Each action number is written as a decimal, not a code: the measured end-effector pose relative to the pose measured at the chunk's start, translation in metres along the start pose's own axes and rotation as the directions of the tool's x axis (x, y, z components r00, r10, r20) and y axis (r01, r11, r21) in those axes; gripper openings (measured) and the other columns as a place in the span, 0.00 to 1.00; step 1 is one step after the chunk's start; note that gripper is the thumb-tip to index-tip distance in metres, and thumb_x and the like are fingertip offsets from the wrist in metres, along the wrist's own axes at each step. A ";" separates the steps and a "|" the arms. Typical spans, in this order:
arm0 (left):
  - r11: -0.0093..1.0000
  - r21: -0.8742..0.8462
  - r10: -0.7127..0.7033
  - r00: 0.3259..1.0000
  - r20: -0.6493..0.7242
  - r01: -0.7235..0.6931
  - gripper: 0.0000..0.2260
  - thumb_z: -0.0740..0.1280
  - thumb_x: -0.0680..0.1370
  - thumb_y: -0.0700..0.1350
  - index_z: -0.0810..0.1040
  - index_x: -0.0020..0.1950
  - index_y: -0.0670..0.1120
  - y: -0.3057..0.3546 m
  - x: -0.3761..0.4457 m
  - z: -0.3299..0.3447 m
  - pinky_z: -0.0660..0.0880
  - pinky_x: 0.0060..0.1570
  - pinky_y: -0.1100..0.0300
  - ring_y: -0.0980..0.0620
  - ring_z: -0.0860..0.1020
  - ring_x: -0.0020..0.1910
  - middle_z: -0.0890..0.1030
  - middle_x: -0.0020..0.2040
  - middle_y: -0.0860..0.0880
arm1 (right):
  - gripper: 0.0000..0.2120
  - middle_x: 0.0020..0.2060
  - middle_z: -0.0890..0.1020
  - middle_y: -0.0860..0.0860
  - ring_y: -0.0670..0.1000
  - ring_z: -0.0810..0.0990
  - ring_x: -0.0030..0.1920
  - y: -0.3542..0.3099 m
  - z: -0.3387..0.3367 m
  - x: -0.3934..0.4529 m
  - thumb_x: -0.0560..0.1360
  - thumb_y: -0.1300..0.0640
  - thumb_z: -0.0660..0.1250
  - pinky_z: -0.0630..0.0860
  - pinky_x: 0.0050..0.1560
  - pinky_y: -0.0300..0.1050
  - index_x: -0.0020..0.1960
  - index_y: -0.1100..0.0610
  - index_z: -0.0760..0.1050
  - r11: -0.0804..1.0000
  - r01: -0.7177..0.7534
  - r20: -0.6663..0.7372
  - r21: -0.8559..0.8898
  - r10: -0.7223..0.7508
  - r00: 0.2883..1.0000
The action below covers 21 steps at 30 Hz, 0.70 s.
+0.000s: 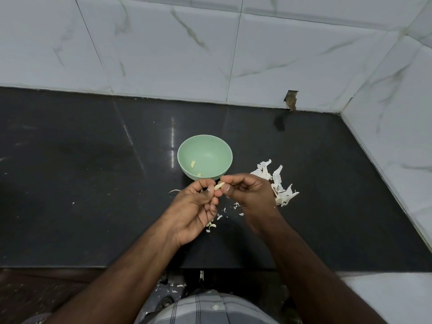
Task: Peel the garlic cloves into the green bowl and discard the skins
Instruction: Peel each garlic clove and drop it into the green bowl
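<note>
Spanning the whole lower scene, the black countertop (pixel 81 183) meets white marble-patterned wall tiles (pixel 163 47) at the back and right. Near its middle stands the green bowl (pixel 211 146), holding two peeled cloves (pixel 193 164). Just right of it lies a heap of white skins (pixel 279 183), partly hidden by the right hand (pixel 250 190). Left hand (pixel 196 206) and right hand both pinch one garlic clove (pixel 219 185) between curled fingertips, just in front of the bowl's rim. Small skin flakes (pixel 219 216) lie beneath.
</note>
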<state>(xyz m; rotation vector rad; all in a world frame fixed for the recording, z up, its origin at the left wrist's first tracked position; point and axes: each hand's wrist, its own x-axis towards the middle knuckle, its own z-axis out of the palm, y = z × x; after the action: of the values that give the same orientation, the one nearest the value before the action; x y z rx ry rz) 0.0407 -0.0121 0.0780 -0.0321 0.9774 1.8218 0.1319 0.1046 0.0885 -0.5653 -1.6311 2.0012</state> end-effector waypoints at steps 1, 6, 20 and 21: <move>1.000 -0.012 -0.006 1.000 0.004 0.007 0.09 0.61 0.80 0.31 0.76 0.50 0.44 0.000 0.000 -0.001 0.74 0.27 0.66 0.56 0.76 0.29 0.80 0.36 0.46 | 0.10 0.35 0.86 0.53 0.48 0.84 0.37 0.000 0.000 0.000 0.72 0.75 0.69 0.79 0.42 0.38 0.48 0.64 0.82 1.000 -0.008 -0.003 0.009 0.008 1.000; 0.988 0.140 0.057 0.998 0.009 -0.058 0.05 0.65 0.80 0.37 0.78 0.54 0.43 0.001 0.001 -0.006 0.76 0.31 0.66 0.56 0.78 0.32 0.82 0.39 0.46 | 0.10 0.38 0.86 0.56 0.51 0.83 0.39 0.000 -0.002 0.000 0.72 0.72 0.71 0.77 0.41 0.40 0.50 0.62 0.82 0.999 -0.051 -0.023 -0.011 0.051 0.998; 0.859 0.402 0.367 0.929 -0.055 -0.316 0.03 0.71 0.76 0.33 0.82 0.47 0.39 -0.011 0.005 -0.002 0.72 0.32 0.66 0.55 0.78 0.32 0.83 0.36 0.44 | 0.10 0.31 0.81 0.48 0.43 0.77 0.30 -0.008 0.008 -0.001 0.69 0.71 0.73 0.74 0.34 0.35 0.41 0.57 0.82 0.970 -0.085 -0.205 -0.226 0.039 0.978; 0.853 0.410 0.386 0.919 -0.075 -0.324 0.03 0.71 0.76 0.33 0.82 0.47 0.39 -0.012 0.006 -0.002 0.72 0.32 0.66 0.55 0.77 0.31 0.83 0.36 0.44 | 0.10 0.30 0.80 0.46 0.42 0.77 0.30 -0.006 0.010 -0.002 0.68 0.70 0.73 0.74 0.34 0.35 0.40 0.55 0.81 0.963 -0.084 -0.228 -0.255 0.024 0.973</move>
<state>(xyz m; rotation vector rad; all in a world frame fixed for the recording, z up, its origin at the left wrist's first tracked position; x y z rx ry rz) 0.0471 -0.0070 0.0670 0.2764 1.5289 1.9416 0.1278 0.0964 0.0964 -0.9081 -1.7659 1.6948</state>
